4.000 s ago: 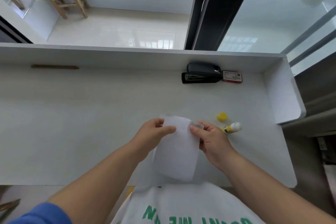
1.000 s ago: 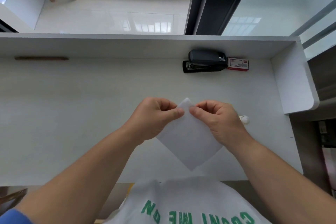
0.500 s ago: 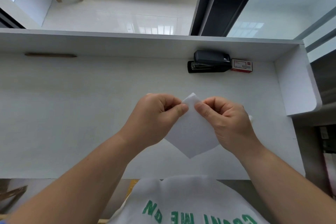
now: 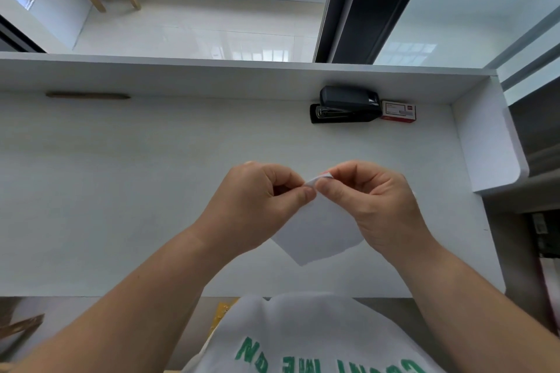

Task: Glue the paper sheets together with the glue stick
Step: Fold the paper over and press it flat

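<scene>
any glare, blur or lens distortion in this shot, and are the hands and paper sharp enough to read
Head view: wide-angle bending bows the desk edges and splays the forearms; window glare reflects off the glossy floor; light is soft, shadows faint. The left hand, right hand and pinched paper are fairly sharp; the stapler is clear, but the print on the small box is unreadable.

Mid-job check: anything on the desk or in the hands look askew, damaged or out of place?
Nothing looks damaged or spilled. Both hands, left and right, pinch the top corner of the paper sheets, which hang cornerwise above the desk. The stapler and staple box sit neatly at the back. The glue stick is not visible.
</scene>
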